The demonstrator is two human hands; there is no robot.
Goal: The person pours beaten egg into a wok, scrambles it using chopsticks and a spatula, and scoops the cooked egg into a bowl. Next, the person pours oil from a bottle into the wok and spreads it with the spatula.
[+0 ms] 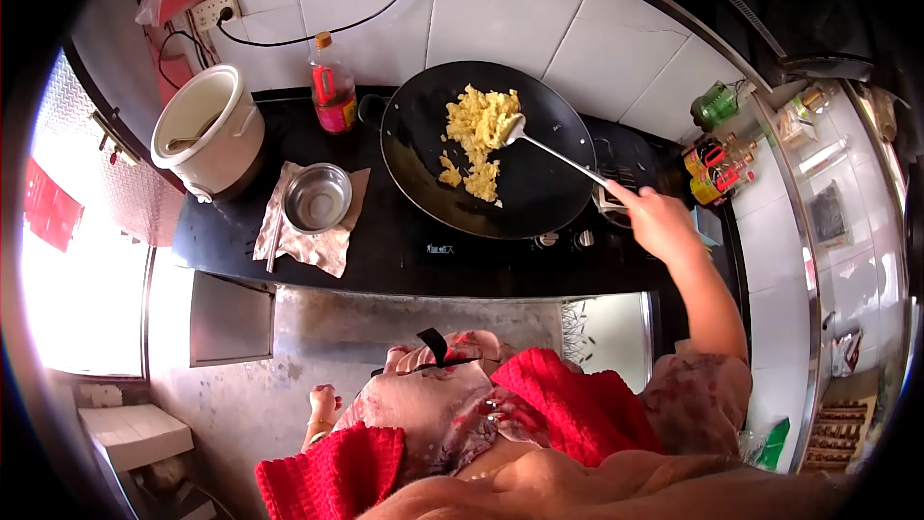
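My right hand [661, 221] is wrapped round the end of a long metal spatula [568, 160]. Its head touches the scrambled eggs [474, 132], which lie in yellow clumps in a large black wok [544, 197] on the stove. Low beside my body hangs my left hand [325, 404], away from the counter, its fingers curled with nothing visible in them. Left of the wok, a small metal bowl [318, 198] sits on a crumpled cloth [332, 252], and chopsticks [276, 236] lie along that cloth's left side.
A bottle of dark liquid [333, 96] stands behind the bowl. Further left is a white pot [219, 147] with a utensil inside. Several sauce bottles [717, 171] line the right corner. A black cable [318, 41] runs along the tiled wall from a socket [214, 10].
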